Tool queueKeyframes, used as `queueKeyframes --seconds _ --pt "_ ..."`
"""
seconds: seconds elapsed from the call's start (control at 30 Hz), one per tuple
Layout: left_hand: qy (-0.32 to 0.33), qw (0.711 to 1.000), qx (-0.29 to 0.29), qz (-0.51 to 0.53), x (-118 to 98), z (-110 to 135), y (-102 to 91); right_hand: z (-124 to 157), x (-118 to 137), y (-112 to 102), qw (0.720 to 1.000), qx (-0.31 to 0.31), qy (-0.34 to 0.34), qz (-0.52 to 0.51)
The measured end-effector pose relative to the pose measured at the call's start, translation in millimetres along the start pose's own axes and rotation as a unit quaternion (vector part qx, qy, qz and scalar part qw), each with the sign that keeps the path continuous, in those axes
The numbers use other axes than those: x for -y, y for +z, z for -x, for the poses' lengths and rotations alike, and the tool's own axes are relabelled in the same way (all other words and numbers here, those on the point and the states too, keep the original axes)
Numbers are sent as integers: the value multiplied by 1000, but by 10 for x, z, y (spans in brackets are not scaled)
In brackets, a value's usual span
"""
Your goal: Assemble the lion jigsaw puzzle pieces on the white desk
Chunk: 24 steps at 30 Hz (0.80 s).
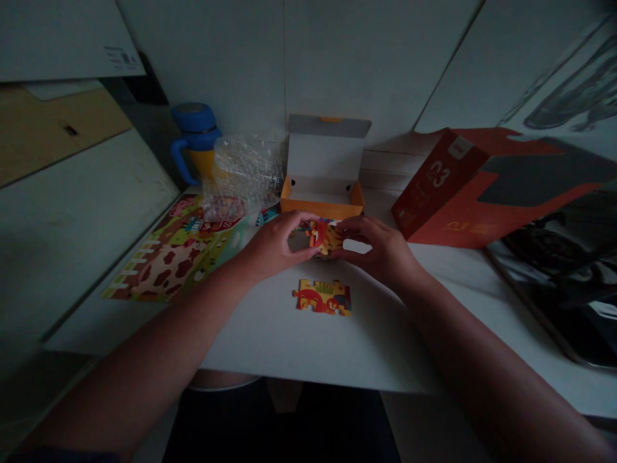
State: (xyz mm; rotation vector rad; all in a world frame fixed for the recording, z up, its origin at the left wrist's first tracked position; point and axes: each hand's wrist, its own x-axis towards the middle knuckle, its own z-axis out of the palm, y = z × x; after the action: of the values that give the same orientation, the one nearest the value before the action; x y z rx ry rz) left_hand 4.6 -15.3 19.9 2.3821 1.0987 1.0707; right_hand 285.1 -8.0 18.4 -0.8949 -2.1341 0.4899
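Head view: the left hand (274, 247) and the right hand (380, 247) meet over the middle of the white table (270, 347), toward its far edge. Both hands are closed by the fingertips on a small cluster of puzzle pieces (324, 236), red and yellow in print, held between them just above the surface. The left-hand fingers (301, 222) grip the cluster's left side; the right-hand fingers (349, 226) grip its right side. Whether the pieces in the cluster are fully locked together cannot be told.

A second joined puzzle section (324, 297) lies flat on the table, nearer the front edge, just below the hands and apart from them.

Directly behind the hands, near the far edge, stands an open orange box (322, 204) with its white lid flap raised upright. To its left sits a crumpled clear plastic bag (245, 173), and behind that a blue and yellow cup with handle (195, 145) at the far left corner. A printed picture sheet (168, 260), green with red-brown patches, lies along the left edge, partly under the plastic bag. A large red carton (463, 193) marked "23" lies on its side toward the far right. A dark glossy sheet (559, 283) covers the right edge
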Motion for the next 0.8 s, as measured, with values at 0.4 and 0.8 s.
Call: queueKeyframes --seconds 0.4,0.8 --pt "-198 960 -99 -174 329 -108 -513 -35 -273 -578 954 29 148 258" --pt "-325 884 114 -316 627 26 -786 138 -289 -829 884 312 280 208"
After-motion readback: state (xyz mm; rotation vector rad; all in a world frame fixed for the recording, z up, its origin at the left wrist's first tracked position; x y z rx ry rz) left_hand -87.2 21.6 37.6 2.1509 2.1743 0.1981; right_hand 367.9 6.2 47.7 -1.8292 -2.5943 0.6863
